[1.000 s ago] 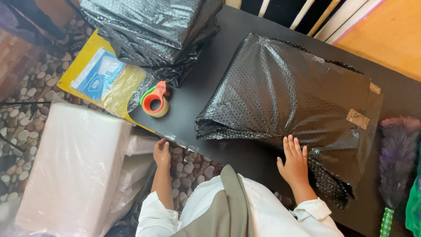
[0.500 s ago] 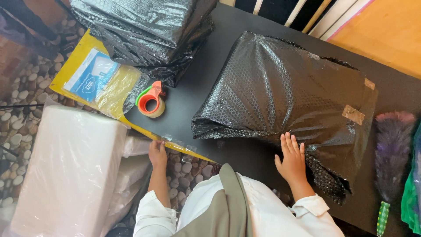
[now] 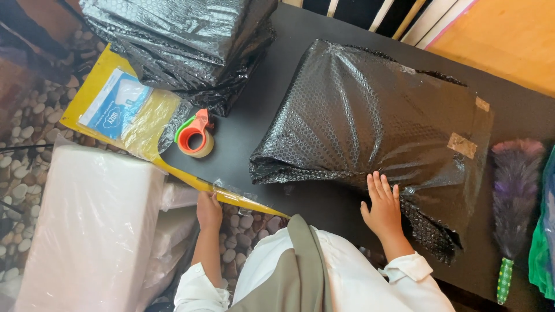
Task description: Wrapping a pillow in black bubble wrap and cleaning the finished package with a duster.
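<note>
**Bubble-wrapped parcel pressed flat near the desk's front edge**

The right hand is laid flat, fingers spread, on the near edge of a large parcel wrapped in black bubble wrap; nothing is enclosed by its grip. The parcel is spread across the middle of the black desk, its loose open end bunched just right of the hand, close to the desk's front edge. Two patches of brown tape are seen on its right side.

The left hand is held at the desk's front left edge, its fingertips at a strip of clear tape that hangs there; whether the strip is pinched cannot be told.

A narrow band of bare desk is left between the parcel and the front edge. To the left, an orange and green tape dispenser is set beside a yellow plastic packet, and a stack of folded black bubble wrap is piled behind them. At the right, a purple feather duster is laid near the parcel. White wrapped blocks are stood on the pebbled floor below the left edge.
</note>
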